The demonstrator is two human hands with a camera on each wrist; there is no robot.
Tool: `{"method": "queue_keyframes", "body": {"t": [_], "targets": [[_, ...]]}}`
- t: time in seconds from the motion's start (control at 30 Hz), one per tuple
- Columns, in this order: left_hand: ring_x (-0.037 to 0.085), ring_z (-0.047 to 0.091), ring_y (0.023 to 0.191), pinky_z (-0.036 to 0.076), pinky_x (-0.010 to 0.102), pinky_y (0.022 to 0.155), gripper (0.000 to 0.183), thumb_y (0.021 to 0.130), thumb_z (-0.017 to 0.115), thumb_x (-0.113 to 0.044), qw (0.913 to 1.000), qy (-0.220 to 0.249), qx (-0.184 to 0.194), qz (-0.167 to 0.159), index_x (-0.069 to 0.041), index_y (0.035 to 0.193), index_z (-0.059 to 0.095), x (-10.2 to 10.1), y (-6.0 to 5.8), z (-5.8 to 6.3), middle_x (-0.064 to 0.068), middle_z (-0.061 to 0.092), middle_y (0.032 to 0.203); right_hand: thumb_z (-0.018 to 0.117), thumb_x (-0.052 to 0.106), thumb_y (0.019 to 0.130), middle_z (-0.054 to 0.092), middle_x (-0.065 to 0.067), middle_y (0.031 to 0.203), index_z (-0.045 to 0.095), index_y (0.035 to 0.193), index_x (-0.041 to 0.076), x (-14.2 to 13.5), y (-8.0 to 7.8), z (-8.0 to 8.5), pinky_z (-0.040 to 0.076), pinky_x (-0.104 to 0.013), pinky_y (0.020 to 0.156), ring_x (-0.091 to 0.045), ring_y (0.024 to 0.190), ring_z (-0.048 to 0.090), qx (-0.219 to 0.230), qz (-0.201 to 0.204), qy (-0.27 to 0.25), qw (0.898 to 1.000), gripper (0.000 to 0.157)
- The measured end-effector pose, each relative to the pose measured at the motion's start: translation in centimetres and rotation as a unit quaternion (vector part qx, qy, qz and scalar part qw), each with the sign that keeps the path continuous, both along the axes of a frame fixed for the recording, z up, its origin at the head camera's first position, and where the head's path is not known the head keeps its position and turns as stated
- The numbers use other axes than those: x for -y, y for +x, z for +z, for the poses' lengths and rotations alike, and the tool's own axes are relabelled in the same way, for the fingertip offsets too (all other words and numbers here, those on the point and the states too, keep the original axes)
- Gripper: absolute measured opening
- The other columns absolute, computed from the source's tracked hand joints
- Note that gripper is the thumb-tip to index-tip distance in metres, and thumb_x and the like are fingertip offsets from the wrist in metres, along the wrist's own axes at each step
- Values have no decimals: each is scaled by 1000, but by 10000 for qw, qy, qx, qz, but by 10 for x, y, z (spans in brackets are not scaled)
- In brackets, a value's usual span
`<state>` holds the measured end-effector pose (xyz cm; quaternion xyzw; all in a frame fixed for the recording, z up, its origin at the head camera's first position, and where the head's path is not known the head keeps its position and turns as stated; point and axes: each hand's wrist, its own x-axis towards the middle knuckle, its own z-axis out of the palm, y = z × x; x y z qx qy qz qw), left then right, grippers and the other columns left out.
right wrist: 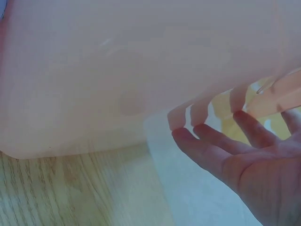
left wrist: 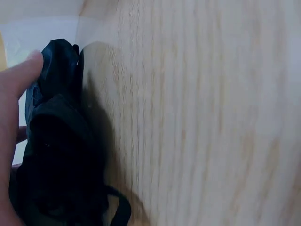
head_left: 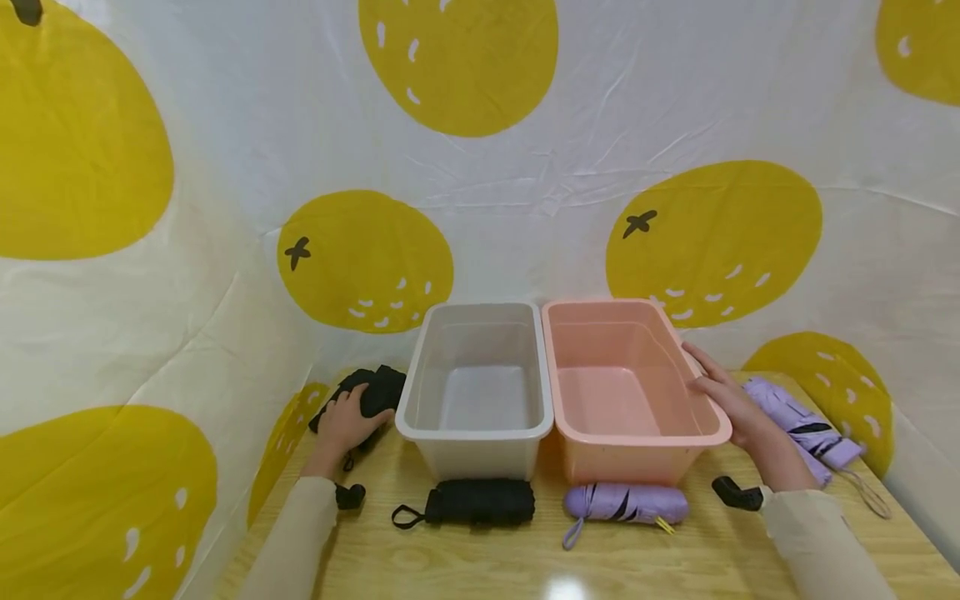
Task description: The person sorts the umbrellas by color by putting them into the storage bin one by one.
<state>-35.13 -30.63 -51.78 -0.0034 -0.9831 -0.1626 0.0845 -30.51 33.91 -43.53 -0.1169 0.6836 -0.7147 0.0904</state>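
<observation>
At the left, my left hand (head_left: 347, 423) grips a black folded umbrella (head_left: 384, 390) beside the grey bin (head_left: 474, 434). The left wrist view shows the thumb on one side of the black umbrella (left wrist: 61, 146) and fingers behind it; a wrist loop hangs from its lower end. My right hand (head_left: 733, 408) is at the right side of the pink bin (head_left: 637, 440). In the right wrist view, fairly straight fingers (right wrist: 202, 146) of that hand touch the pink bin's outer wall (right wrist: 117, 84), fingertips mirrored in its glossy surface.
In front of the grey bin lies another black folded umbrella (head_left: 480, 502). A lilac folded umbrella (head_left: 637, 503) lies before the pink bin. More lilac umbrellas (head_left: 798, 421) lie at the right table edge. A fruit-patterned cloth (head_left: 525, 225) hangs behind the wooden table (head_left: 450, 567).
</observation>
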Motion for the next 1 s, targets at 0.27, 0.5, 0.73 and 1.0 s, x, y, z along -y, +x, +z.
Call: {"method": "queue_keyframes", "body": {"t": [0.27, 0.5, 0.73, 1.0], "targets": [[57, 45, 108, 43, 65, 79, 103, 74, 61, -77, 9994, 294, 18, 171, -11, 149, 35, -6, -4, -1, 33, 41, 133, 38, 6, 103, 5, -30, 148, 3, 157, 29, -2, -2, 2, 54, -41, 78, -16, 100, 62, -6, -52, -4, 10000, 69], [53, 52, 103, 43, 65, 81, 104, 72, 59, -80, 9985, 406, 56, 356, -12, 148, 38, -8, -1, -6, 32, 42, 134, 39, 7, 103, 6, -29, 148, 3, 157, 29, 1, 2, -3, 54, -40, 80, -15, 101, 61, -6, -74, 2, 10000, 69], [51, 54, 106, 42, 65, 83, 107, 71, 65, -76, 9957, 609, 391, 584, -9, 148, 34, -11, -1, -6, 32, 48, 133, 37, 6, 103, 9, -28, 147, 4, 157, 30, 1, 5, -5, 54, -41, 78, -17, 100, 62, -35, -125, 41, 9999, 68], [48, 57, 101, 46, 62, 80, 106, 68, 69, -75, 9934, 834, 356, 701, -7, 145, 40, -9, -3, -2, 30, 51, 131, 38, 8, 103, 5, -29, 149, 3, 157, 30, 1, 0, -1, 54, -40, 79, -16, 100, 61, 27, -147, 146, 9998, 68]]}}
